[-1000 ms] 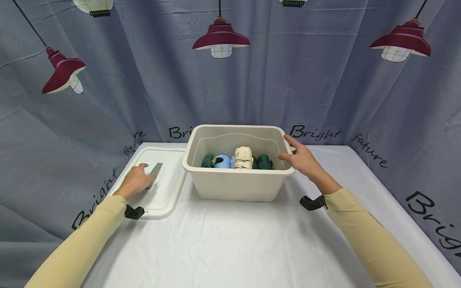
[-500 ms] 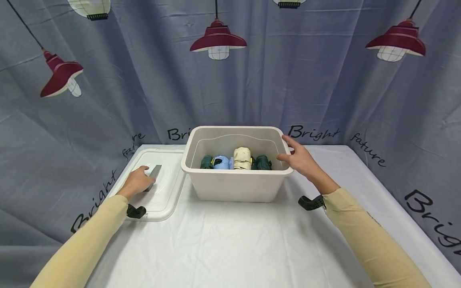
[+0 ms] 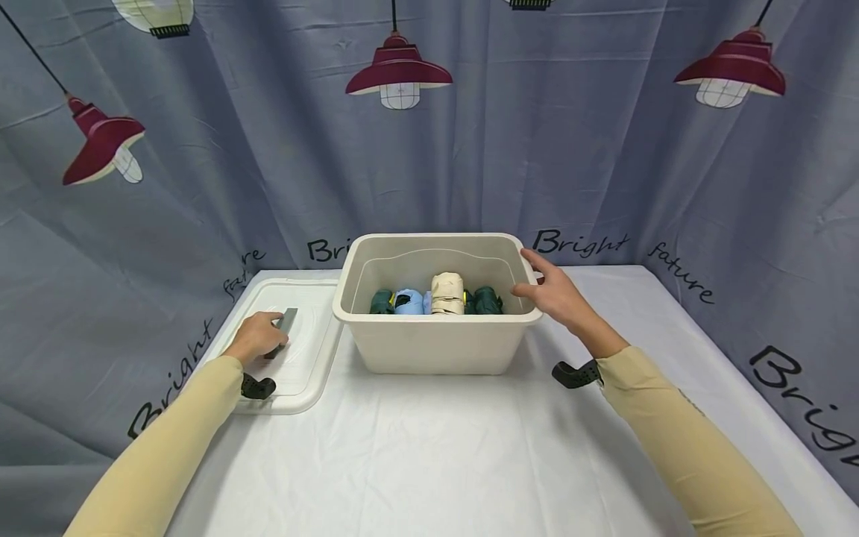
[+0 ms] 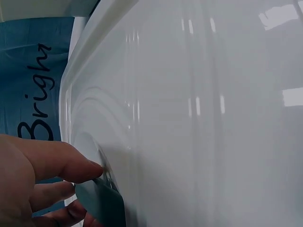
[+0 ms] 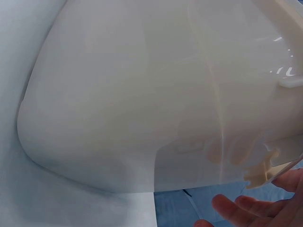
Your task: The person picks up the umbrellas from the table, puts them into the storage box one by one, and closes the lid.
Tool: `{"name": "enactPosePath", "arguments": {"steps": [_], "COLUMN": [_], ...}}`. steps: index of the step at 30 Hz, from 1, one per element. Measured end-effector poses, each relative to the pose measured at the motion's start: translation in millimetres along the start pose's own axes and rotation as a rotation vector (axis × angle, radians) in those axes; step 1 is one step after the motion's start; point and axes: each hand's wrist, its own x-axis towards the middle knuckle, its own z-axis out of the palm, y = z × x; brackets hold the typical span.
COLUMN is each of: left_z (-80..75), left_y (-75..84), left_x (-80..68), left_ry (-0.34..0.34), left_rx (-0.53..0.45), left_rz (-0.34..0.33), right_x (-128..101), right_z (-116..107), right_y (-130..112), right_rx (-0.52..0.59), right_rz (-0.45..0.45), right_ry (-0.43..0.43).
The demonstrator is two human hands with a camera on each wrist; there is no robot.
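A white lid (image 3: 312,354) lies flat left of a cream plastic storage box (image 3: 429,344). My left hand (image 3: 255,335) pinches the lid's grey handle (image 3: 288,322). In the left wrist view, the thumb lies on one side of the handle (image 4: 102,203), with fingers behind it. At the box's right rim rests my right hand (image 3: 560,302), thumb over the inner edge. Its other fingers (image 5: 232,208) extend loosely outside the wall. Inside the box sit a cream roll (image 3: 447,293), a blue roll (image 3: 408,301) and dark green bundles (image 3: 488,300); their undersides are hidden.
A white cloth covers the table (image 3: 429,455). Behind and at both sides hangs a grey-blue curtain (image 3: 302,149) printed with red lamps and lettering. The lid's right edge lies close to the box's left side.
My left hand has closed its thumb and fingers onto the lid's handle. The right hand stays at the box rim. The whole head view has shifted slightly.
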Motion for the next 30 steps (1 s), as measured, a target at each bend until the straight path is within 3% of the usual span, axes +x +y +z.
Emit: {"name": "enactPosePath", "arguments": {"steps": [12,21,30], "left_z": [-13.1,-41.1,-69.7], "left_y": [3.4,14.6,35.8], "left_x": [-2.8,-4.6,-4.1], "left_ry": [0.021,0.058,0.036], "left_rx": [-0.014,-0.001,0.011], "left_rz": [-0.018,0.009,0.058], "right_x": [2,0,-1], "right_z": [0,-1,-1], "right_y": [0,0,0], "right_rx": [0.012,0.005,0.002], "right_rz": [-0.015,-0.016,-0.002], "right_ry": [-0.009,-0.007,-0.008]}}
